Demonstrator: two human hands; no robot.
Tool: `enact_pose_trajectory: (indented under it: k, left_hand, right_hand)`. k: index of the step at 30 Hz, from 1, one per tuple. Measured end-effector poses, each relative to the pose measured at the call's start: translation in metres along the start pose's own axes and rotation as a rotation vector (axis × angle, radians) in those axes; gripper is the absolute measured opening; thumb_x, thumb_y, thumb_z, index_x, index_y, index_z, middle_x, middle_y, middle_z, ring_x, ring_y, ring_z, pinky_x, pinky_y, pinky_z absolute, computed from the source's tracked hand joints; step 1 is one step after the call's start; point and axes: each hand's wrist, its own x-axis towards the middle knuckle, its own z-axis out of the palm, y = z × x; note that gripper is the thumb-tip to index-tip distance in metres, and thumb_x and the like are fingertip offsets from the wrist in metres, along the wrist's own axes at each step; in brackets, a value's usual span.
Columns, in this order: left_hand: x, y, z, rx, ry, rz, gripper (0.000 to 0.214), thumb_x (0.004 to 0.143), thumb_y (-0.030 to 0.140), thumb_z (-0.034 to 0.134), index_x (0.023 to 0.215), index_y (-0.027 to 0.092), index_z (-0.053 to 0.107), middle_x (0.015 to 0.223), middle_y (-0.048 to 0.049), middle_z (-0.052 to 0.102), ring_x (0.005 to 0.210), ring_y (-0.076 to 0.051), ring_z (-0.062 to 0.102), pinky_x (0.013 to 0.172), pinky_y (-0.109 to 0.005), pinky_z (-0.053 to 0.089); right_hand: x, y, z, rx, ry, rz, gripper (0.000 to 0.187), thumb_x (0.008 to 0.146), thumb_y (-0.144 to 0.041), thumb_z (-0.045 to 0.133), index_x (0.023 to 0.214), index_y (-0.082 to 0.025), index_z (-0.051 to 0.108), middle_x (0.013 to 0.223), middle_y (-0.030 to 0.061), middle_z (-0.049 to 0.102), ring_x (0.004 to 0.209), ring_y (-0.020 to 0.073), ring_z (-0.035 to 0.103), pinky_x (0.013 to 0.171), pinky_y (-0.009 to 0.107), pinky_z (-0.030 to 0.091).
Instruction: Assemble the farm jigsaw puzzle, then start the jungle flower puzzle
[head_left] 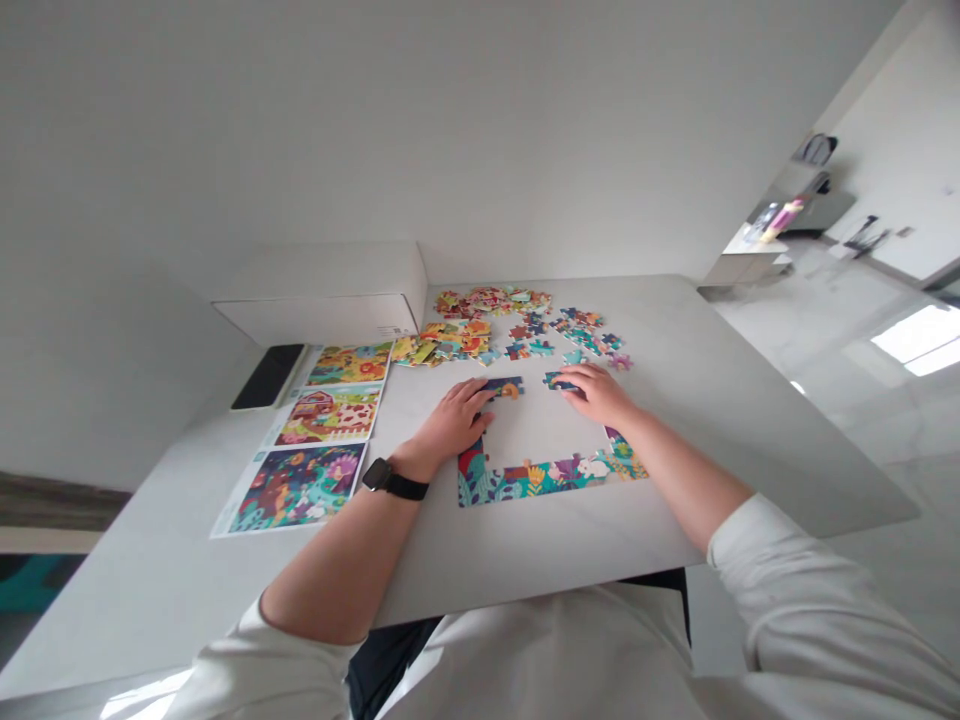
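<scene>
My left hand (456, 418) lies over the left side of a partly joined jigsaw puzzle (551, 481), its fingers stretched out and the thumb apart. Joined border pieces make up the bottom and parts of both sides. At the upper left corner, dark blue pieces with an orange shape (509, 389) show past my fingertips. Across a gap to the right, my right hand (598, 397) has its fingers closed on a dark blue and teal puzzle piece (553, 381), which is flat on or close to the table. My fingers hide part of that piece.
Loose puzzle pieces (536, 349) and yellow pieces (450, 342) lie beyond the puzzle, with a reddish pile (491, 301) at the back. Left are a printed picture sheet (300, 487), a black phone (270, 377) and a white box (322, 318). The white table (757, 430) meets a wall behind.
</scene>
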Motion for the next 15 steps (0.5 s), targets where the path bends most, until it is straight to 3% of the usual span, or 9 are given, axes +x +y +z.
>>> enact_pose_trajectory:
  k: [10, 15]
  left_hand:
    - [-0.0023, -0.0025, -0.0019, 0.014, -0.067, -0.040, 0.048, 0.105, 0.039, 0.055, 0.147, 0.018, 0.065, 0.165, -0.0157, 0.052, 0.153, -0.035, 0.049, 0.129, -0.055, 0.039]
    - [-0.0062, -0.0045, -0.0056, -0.004, -0.131, -0.036, 0.064, 0.102, 0.056, 0.059, 0.155, 0.020, 0.059, 0.171, -0.0150, 0.044, 0.158, -0.035, 0.042, 0.132, -0.053, 0.034]
  right_hand:
    - [-0.0030, 0.0009, -0.0026, 0.011, -0.014, 0.009, 0.031, 0.098, -0.021, 0.068, 0.126, -0.031, 0.078, 0.135, 0.0070, 0.074, 0.129, 0.0285, 0.065, 0.117, 0.054, 0.049]
    - [-0.0034, 0.0004, -0.0032, 0.031, -0.015, 0.017, 0.032, 0.098, -0.022, 0.069, 0.127, -0.033, 0.078, 0.136, 0.0061, 0.073, 0.130, 0.0283, 0.065, 0.117, 0.055, 0.049]
